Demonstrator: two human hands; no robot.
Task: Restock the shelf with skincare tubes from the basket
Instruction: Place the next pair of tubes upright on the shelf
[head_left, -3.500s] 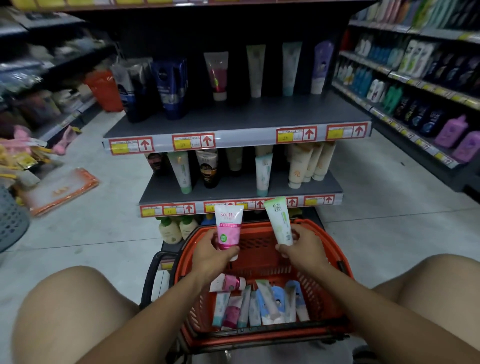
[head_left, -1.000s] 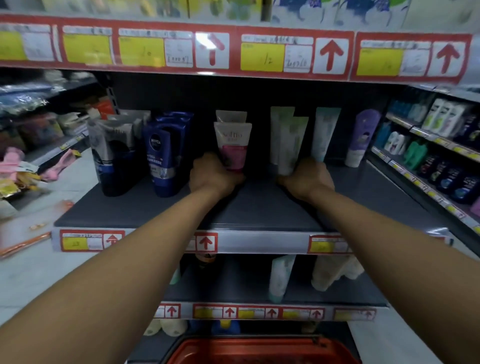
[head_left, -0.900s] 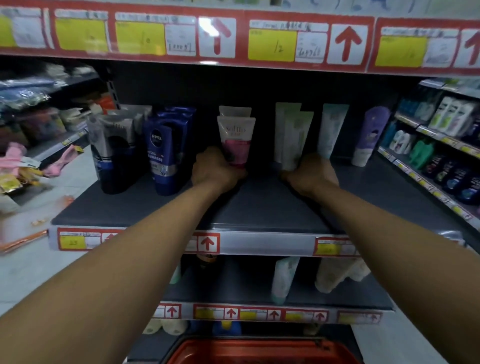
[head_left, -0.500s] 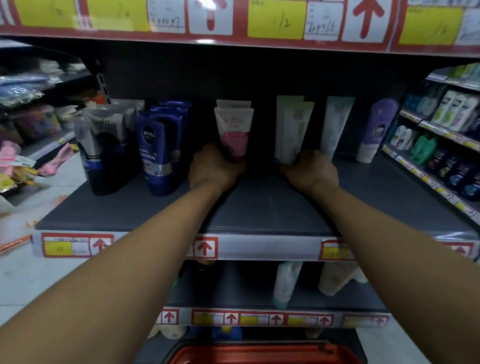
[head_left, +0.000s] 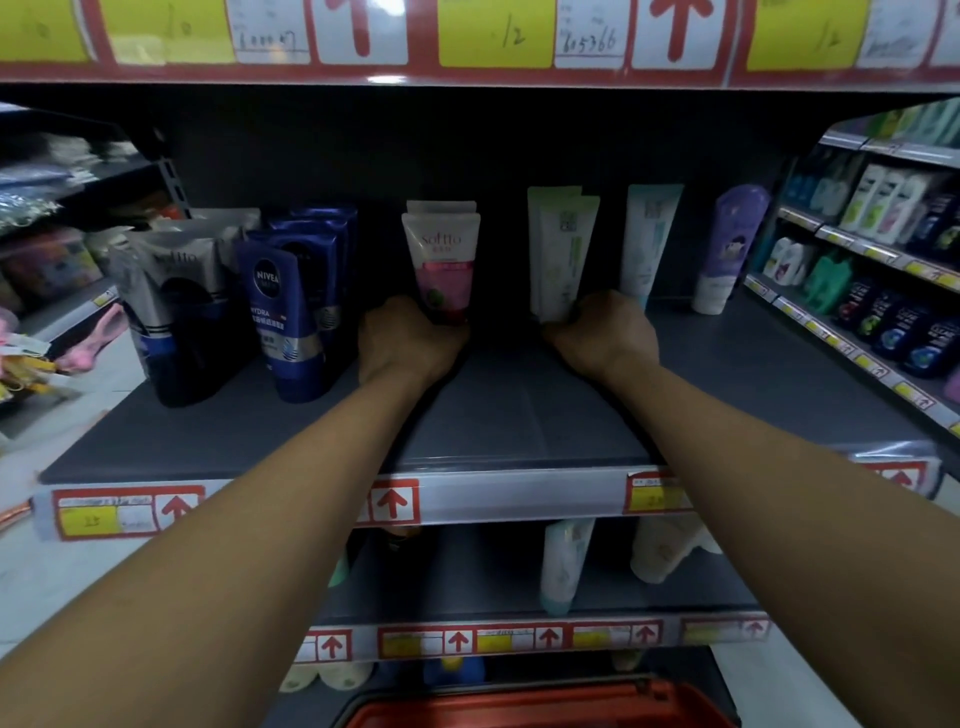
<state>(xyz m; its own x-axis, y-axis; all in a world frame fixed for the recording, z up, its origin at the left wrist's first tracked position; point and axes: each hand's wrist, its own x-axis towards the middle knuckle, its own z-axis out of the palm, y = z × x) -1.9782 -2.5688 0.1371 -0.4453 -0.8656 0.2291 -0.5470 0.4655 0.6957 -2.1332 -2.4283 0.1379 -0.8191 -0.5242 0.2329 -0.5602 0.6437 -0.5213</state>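
Observation:
A pink and white Softto tube (head_left: 442, 260) stands upright on the dark grey shelf (head_left: 519, 415), in front of a matching tube. My left hand (head_left: 405, 343) grips its base. To the right, a pale green tube (head_left: 563, 260) stands before another like it, and my right hand (head_left: 605, 332) holds its lower end. Only the red rim of the basket (head_left: 540, 709) shows at the bottom edge; its contents are hidden.
Blue Nivea tubes (head_left: 283, 312) and silver and black tubes (head_left: 171, 312) stand at the shelf's left. A light blue tube (head_left: 647, 239) and a purple bottle (head_left: 730, 249) stand to the right. More tubes sit on the lower shelf (head_left: 519, 582). A side rack of bottles (head_left: 872, 270) runs along the right.
Both hands carried a tube each from above the basket up to the shelf. Over the last second they have stayed at the tubes' bases while the view moved closer.

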